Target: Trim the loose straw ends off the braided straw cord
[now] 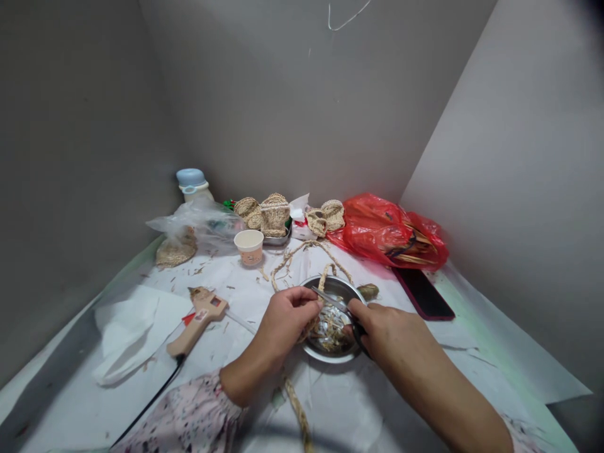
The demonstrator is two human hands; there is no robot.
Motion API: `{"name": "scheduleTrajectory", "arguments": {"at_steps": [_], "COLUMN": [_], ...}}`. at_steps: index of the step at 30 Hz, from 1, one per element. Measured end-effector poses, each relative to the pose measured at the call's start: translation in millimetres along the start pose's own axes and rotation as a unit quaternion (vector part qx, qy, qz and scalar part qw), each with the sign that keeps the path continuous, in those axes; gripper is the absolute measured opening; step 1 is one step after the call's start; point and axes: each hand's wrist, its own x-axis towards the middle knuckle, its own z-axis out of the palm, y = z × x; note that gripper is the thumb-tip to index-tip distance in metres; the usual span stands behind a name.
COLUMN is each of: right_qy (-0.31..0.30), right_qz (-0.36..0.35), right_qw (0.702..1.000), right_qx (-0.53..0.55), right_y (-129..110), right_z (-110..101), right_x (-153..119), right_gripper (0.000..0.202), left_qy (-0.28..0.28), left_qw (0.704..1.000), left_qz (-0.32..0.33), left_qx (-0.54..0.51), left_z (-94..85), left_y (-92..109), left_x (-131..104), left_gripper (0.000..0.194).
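Observation:
My left hand (291, 316) pinches a braided straw cord (297, 406) over the left side of a metal bowl (336, 360). The cord loops on the table behind the bowl, and another length runs toward me below my wrist. In my right hand (387, 328) is a pair of scissors (334, 301), its dark handle in my fingers. The blades point left, with the tips close to my left fingertips; whether they touch the cord is hard to make out. Straw clippings (330, 327) lie inside the bowl.
A glue gun (201, 319) with its cable lies left, near white paper (127, 327). Behind stand a paper cup (250, 246), woven straw pieces (275, 215), a clear plastic bag (202, 217) and a bottle (192, 182). A red bag (372, 226) and a phone (425, 294) lie right.

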Motion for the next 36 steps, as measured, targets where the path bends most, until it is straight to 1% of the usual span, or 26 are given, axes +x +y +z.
{"name": "scheduleTrajectory", "arguments": {"at_steps": [2,5,7,10,13,16,21,25,30,36], "right_qy": [0.001,0.028,0.04,0.043,0.048,0.058,0.082,0.075,0.038,0.045], "right_qz": [0.013,0.048,0.052,0.033,-0.013,-0.046,-0.042,-0.041,-0.003,-0.018], "right_qw": [1.0,0.998,0.997,0.995,0.992,0.993,0.995,0.994,0.997,0.995], "right_qx": [0.016,0.034,0.047,0.087,0.115,0.092,0.049,0.065,0.074,0.084], "right_y": [2,7,11,15,18,18,20,20,17,11], "right_z": [-4,-8,-9,-8,-3,5,18,15,4,6], "right_x": [1,2,4,7,12,16,19,13,1,1], "right_gripper": [0.014,0.012,0.013,0.016,0.018,0.019,0.021,0.016,0.009,0.012], "left_qy": [0.0,-0.001,-0.005,-0.018,-0.012,0.015,0.041,0.055,0.079,0.084], "left_qw": [1.0,1.0,0.999,0.997,0.996,0.996,0.997,0.995,0.993,0.992], "left_qz": [0.008,0.022,0.04,0.069,0.075,0.074,0.065,0.078,0.09,0.095], "left_qx": [0.002,0.01,0.026,0.043,0.052,0.046,0.022,0.016,0.016,0.012], "left_z": [0.5,1.3,1.4,0.7,-0.2,0.1,1.7,0.7,-0.2,0.3], "left_y": [2,3,3,0,-1,0,1,0,0,0], "left_x": [0,-1,-2,-3,-3,-3,-2,0,0,-1], "left_gripper": [0.019,0.019,0.019,0.023,0.025,0.024,0.024,0.026,0.03,0.028]}}
